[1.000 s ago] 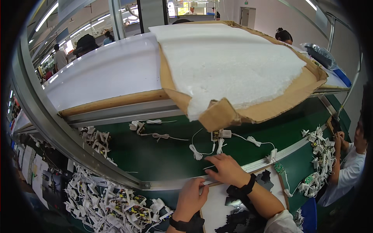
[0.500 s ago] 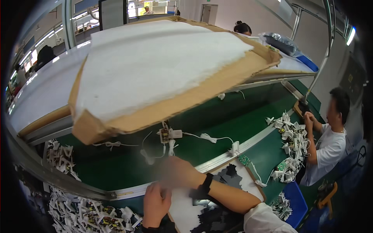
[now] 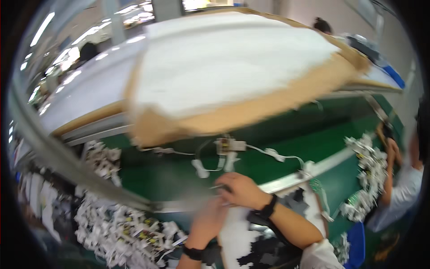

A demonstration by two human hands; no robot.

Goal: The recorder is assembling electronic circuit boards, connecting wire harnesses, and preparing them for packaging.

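Observation:
Just over the near rail of the green conveyor, my two hands meet. My right hand [image 3: 245, 192], with a black band at the wrist, is closed in a pinch around a small dark piece [image 3: 224, 187], too blurred to name. My left hand [image 3: 209, 219] lies close against its fingertips; motion smears its fingers. Below my right forearm is a shallow tray [image 3: 233, 231] with a white lining, holding black and grey thin sheet pieces [image 3: 271, 246]. Beyond my hands, on the belt, sits an opened white adapter [image 3: 226, 145] with its circuit parts showing and white cables attached.
White adapters and cables are heaped [image 3: 121, 228] at the lower left, with another pile [image 3: 369, 161] at the right. A large cardboard tray [image 3: 251, 114] with white lining overhangs the conveyor [image 3: 277, 139]. A blue bin [image 3: 357, 244] stands lower right. A co-worker [image 3: 398, 193] works at far right.
The view has swung, so the scene sits further right and higher. My right hand's fingers, blurred before, now show a dark piece; my left hand has become smeared by motion.

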